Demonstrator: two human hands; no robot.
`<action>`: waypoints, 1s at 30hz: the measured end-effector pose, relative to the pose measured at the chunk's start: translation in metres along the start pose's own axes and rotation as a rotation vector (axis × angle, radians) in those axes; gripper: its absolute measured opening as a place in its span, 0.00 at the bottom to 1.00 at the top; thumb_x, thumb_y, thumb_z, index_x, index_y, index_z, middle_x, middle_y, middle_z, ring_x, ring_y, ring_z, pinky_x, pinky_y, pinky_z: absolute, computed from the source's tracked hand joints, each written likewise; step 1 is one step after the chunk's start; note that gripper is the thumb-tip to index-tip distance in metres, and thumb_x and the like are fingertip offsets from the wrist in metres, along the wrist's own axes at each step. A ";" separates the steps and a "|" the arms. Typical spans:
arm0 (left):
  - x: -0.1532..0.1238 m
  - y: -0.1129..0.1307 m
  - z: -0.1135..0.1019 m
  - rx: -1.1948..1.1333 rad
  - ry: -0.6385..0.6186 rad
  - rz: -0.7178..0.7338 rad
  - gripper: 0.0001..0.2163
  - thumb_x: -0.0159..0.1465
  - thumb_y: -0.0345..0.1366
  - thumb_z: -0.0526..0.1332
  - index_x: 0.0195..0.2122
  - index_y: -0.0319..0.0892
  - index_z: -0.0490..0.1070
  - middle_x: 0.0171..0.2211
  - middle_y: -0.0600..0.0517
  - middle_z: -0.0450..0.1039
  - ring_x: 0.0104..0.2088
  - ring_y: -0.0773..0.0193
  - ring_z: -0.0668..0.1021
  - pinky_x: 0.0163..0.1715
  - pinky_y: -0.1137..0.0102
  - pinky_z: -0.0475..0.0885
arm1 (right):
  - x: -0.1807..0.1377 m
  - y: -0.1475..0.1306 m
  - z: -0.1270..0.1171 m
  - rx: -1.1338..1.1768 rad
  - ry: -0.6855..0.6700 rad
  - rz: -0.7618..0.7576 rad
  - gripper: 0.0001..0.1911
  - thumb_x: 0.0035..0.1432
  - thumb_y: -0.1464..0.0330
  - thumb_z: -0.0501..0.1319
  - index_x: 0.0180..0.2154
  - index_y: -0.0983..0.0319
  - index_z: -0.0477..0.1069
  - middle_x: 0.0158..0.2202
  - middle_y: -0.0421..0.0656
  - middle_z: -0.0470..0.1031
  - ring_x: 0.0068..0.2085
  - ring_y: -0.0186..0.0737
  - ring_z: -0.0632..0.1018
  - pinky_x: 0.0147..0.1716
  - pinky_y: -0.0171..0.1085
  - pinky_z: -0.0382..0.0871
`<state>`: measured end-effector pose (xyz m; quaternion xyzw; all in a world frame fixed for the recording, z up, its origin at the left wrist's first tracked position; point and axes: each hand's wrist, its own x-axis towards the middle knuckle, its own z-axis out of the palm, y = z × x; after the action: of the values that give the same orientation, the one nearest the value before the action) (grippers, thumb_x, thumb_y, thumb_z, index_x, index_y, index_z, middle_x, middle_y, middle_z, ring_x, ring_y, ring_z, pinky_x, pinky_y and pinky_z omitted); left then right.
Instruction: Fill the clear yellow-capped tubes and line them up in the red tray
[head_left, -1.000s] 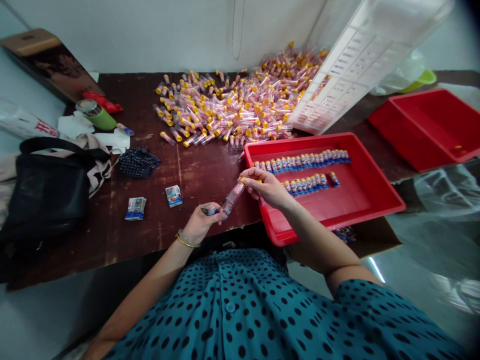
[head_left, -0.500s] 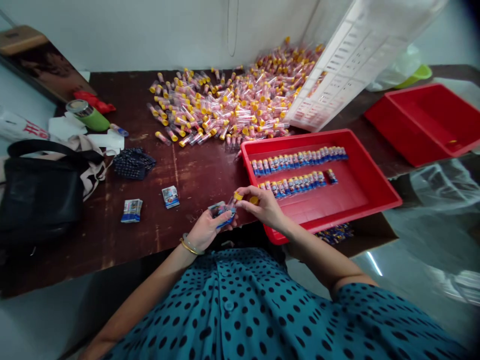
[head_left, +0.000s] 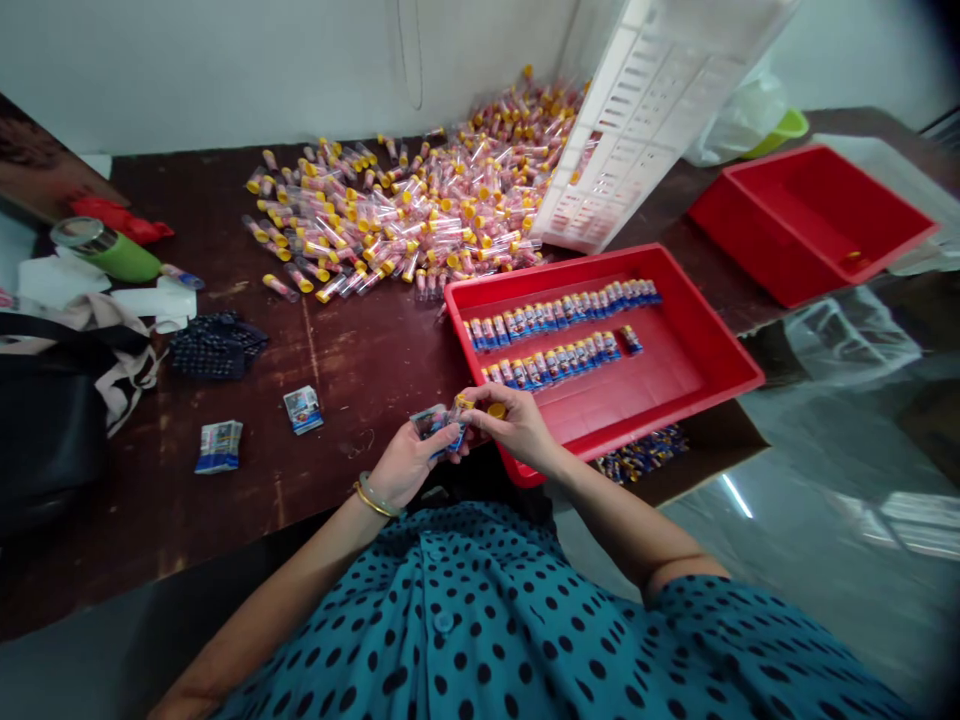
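While the left hand (head_left: 409,462) curls shut around a small tube (head_left: 435,422) with blue and white print, the right hand (head_left: 514,428) meets it fingertip to fingertip. It pinches at the tube's end, with a yellow cap (head_left: 496,409) tucked between its fingers. The tube sits between the two hands, over the near edge of the dark wooden table (head_left: 360,350); whether it is already capped is too blurred to tell. A gold bangle (head_left: 373,497) rings the left wrist.

Just beyond the right hand lies a red tray (head_left: 675,385), its near corner beside the knuckles. Two rows of printed tubes (head_left: 559,312) lie side by side in it. Well beyond both hands a big pile of clear tubes (head_left: 405,215) with yellow caps spreads against the wall, and a white slotted crate (head_left: 645,100) leans over the pile's right side. Far to the right of the right hand sits a second red tray (head_left: 810,215).

Left of the left hand two small printed packets (head_left: 303,408) lie apart on the wood. Farther left are a dark dotted cloth (head_left: 217,345), a green cup (head_left: 112,255) on its side and a black bag (head_left: 45,420).
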<state>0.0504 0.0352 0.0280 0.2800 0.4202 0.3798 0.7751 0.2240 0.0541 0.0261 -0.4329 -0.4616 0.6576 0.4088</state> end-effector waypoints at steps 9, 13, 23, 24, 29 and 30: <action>0.019 -0.001 0.019 0.031 -0.023 -0.067 0.18 0.52 0.42 0.73 0.42 0.39 0.76 0.33 0.49 0.77 0.31 0.64 0.78 0.31 0.71 0.73 | 0.003 -0.003 -0.035 -0.084 0.087 -0.090 0.15 0.54 0.57 0.67 0.37 0.60 0.72 0.29 0.39 0.74 0.21 0.29 0.69 0.19 0.30 0.64; 0.022 0.002 0.017 0.051 0.016 -0.128 0.17 0.55 0.43 0.70 0.42 0.40 0.76 0.33 0.49 0.77 0.32 0.63 0.78 0.32 0.70 0.73 | 0.019 -0.029 -0.138 -0.347 0.384 -0.151 0.17 0.60 0.57 0.59 0.47 0.59 0.66 0.32 0.38 0.72 0.23 0.28 0.67 0.21 0.29 0.62; 0.017 -0.009 0.000 0.203 0.058 -0.171 0.16 0.55 0.49 0.68 0.35 0.41 0.76 0.29 0.50 0.73 0.29 0.61 0.76 0.23 0.71 0.69 | 0.042 -0.071 -0.324 -0.991 0.797 0.300 0.08 0.52 0.71 0.68 0.29 0.65 0.69 0.28 0.46 0.75 0.31 0.36 0.73 0.32 0.33 0.62; 0.016 -0.009 0.001 0.199 0.059 -0.171 0.16 0.55 0.49 0.68 0.35 0.41 0.76 0.29 0.50 0.73 0.30 0.61 0.76 0.24 0.71 0.70 | 0.048 -0.066 -0.321 -0.988 0.781 0.314 0.08 0.52 0.71 0.68 0.29 0.66 0.69 0.28 0.46 0.75 0.31 0.35 0.72 0.32 0.33 0.62; 0.012 -0.002 0.002 0.120 0.097 -0.159 0.18 0.55 0.45 0.69 0.44 0.42 0.75 0.31 0.50 0.76 0.31 0.62 0.77 0.31 0.69 0.74 | 0.057 -0.051 -0.305 -0.938 0.726 0.338 0.12 0.57 0.69 0.64 0.24 0.65 0.67 0.21 0.42 0.71 0.26 0.34 0.70 0.29 0.34 0.61; 0.012 0.000 0.001 0.096 0.111 -0.155 0.19 0.55 0.44 0.70 0.46 0.43 0.74 0.33 0.50 0.77 0.32 0.62 0.78 0.33 0.69 0.74 | 0.055 -0.052 -0.303 -0.922 0.720 0.324 0.11 0.57 0.69 0.63 0.24 0.65 0.66 0.21 0.42 0.71 0.26 0.34 0.69 0.29 0.34 0.61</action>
<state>0.0561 0.0450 0.0229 0.2617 0.5007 0.3131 0.7634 0.5026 0.1945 0.0057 -0.8254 -0.4597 0.2559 0.2046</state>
